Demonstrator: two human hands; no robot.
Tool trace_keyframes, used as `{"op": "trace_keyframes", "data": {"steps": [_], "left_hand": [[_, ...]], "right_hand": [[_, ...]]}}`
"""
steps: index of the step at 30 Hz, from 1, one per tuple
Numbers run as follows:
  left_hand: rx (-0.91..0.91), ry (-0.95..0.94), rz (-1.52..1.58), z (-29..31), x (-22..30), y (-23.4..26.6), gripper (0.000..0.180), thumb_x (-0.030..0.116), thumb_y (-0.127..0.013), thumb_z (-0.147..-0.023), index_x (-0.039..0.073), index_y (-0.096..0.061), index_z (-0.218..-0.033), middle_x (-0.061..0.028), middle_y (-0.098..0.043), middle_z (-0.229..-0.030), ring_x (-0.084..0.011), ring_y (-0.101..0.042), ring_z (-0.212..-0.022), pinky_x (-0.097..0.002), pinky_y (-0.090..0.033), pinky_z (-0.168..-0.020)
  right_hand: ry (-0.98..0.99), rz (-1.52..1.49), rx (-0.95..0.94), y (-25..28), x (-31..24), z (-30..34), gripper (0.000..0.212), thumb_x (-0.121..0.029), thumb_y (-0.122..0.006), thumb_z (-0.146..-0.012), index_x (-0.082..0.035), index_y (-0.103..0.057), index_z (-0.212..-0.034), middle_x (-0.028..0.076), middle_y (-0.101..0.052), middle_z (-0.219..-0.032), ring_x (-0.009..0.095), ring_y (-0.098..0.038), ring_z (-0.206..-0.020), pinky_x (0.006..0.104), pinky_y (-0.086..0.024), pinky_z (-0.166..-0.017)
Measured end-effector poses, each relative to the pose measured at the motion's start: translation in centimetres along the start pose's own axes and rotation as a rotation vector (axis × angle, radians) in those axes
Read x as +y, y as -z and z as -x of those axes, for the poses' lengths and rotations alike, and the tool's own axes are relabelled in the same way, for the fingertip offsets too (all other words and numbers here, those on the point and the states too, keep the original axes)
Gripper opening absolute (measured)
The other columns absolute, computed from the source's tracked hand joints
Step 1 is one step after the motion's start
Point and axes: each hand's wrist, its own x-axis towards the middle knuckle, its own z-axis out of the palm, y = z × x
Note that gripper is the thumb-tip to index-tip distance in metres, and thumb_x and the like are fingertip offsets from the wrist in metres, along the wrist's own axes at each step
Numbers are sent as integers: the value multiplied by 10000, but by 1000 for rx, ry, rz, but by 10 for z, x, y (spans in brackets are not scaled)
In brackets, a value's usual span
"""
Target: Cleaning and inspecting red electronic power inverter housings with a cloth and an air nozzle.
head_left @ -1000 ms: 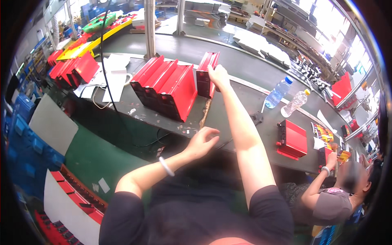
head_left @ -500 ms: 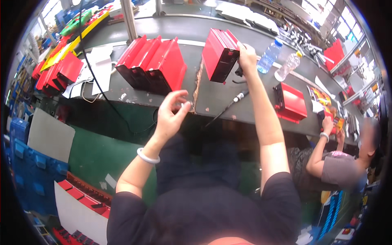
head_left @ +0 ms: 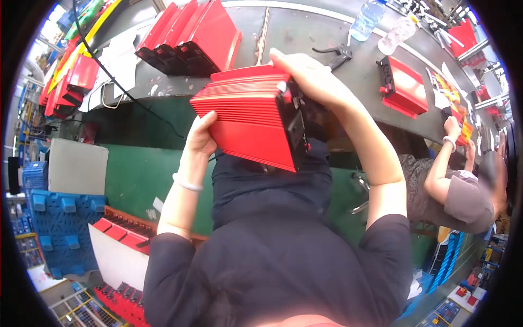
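A red power inverter (head_left: 245,111), a finned metal case with a black end panel, is held in the air between my hands, in front of the bench's near edge. My left hand (head_left: 200,137) grips its left end, thumb on the ribbed face. My right hand (head_left: 318,82) is closed around its far right corner, beside the black panel; some of those fingers are hidden behind the case. Several similar red inverters (head_left: 204,41) stand in a row on the bench, beyond my left hand. A black-handled hand tool (head_left: 339,54) lies just beyond my right hand.
A blue-capped bottle (head_left: 368,20) and a clear bottle (head_left: 396,36) stand at the back right. Another red inverter (head_left: 403,86) lies nearer a co-worker (head_left: 463,191) on the right. A black cable (head_left: 103,71) hangs at left. Red parts fill a box (head_left: 122,248) at lower left.
The red inverter has come off the bench toward me and tilted over, carried by my right hand. My left hand, free before, now grips its left end. My view has dipped downward.
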Motion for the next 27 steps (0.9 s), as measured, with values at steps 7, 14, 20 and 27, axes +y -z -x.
{"op": "trace_keyframes", "data": {"steps": [7,14,20,27], "left_hand": [[138,-52,397,36,1,-32,649,542,-481,-918,115,-397,-1400,-90,-470,-1394,-305,-470,-1252,-502,-379,-1047],[175,-98,439,43,16,-36,668,563,-462,-916,129,-375,-1417,-104,-457,-1404,-319,-473,-1250,-521,-378,-1046],[168,-132,380,39,14,-50,702,590,-460,-903,131,-357,-1424,-103,-441,-1415,-308,-460,-1261,-509,-380,-1048],[254,-286,180,39,9,-62,720,589,-489,-893,116,-344,-1416,-73,-439,-1407,-288,-450,-1263,-480,-379,-1049]], "right_hand": [[246,-560,232,10,54,-2,412,-76,-468,-922,-22,-447,-1330,13,-541,-1050,112,-525,-968,264,-404,-884],[400,-694,275,-39,62,11,236,55,-589,-864,-11,-527,-1082,45,-617,-957,80,-595,-861,207,-469,-782],[556,-298,449,-88,31,14,209,36,-649,-786,-47,-590,-969,13,-526,-905,67,-550,-693,176,-427,-577],[532,-415,577,-81,20,-12,365,36,-615,-771,-16,-568,-1129,61,-626,-950,58,-507,-595,210,-436,-553]]}}
